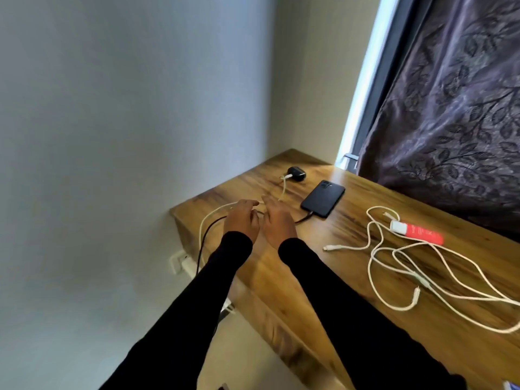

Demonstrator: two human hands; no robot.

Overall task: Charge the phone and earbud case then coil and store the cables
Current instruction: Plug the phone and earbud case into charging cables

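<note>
Nearest the person, two black sleeves (213,299) reach out over a wooden table (295,277). At the right edge of the table a loose tangle of white cables (408,277) lies sprawled, with a red tube (422,233) and a small white plug (397,226) on top of it.

Further out, the left hand (243,219) and right hand (278,220) hover side by side over the cables near the table's left end. Their fingers are loosely spread and slightly bent; whether either touches a cable cannot be told.

Under them run a white cable (209,216) and a black cable (206,232), both dropping over the table edge toward a wall socket (178,260). Beyond the hands, the black phone (323,198) lies face down with the black cable at its near end. Farthest, the black earbud case (297,174) has the white cable plugged in.
</note>
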